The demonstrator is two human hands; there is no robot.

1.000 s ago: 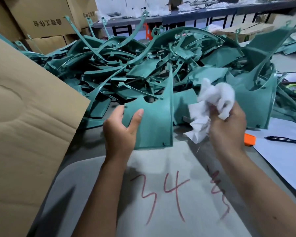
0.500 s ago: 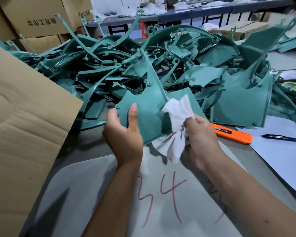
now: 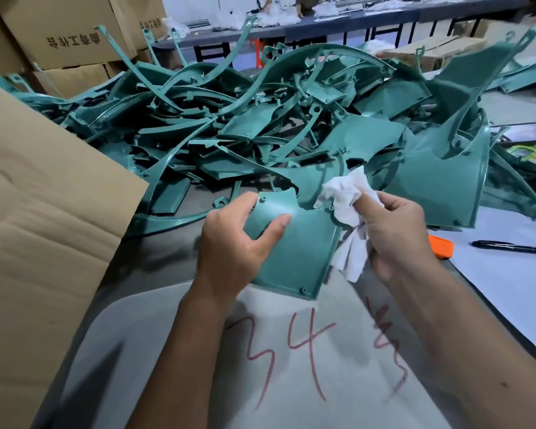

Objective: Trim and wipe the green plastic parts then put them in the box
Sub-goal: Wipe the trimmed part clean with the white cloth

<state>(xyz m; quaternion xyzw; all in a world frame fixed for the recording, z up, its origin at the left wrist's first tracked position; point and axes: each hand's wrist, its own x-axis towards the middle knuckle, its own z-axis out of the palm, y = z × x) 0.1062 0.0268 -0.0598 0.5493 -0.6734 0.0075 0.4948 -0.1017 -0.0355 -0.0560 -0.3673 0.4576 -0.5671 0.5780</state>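
Factory finishing workshop. Evidence: large heap of identical moulded green plastic parts (image 3: 291,125) on a grey counter (image 3: 155,261); stacked brown printed cardboard cartons (image 3: 59,29); long dark workbench (image 3: 369,18) behind; orange utility knife (image 3: 441,246); black pen (image 3: 512,246).

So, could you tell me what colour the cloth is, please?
White; the cloth shows best in the head view.
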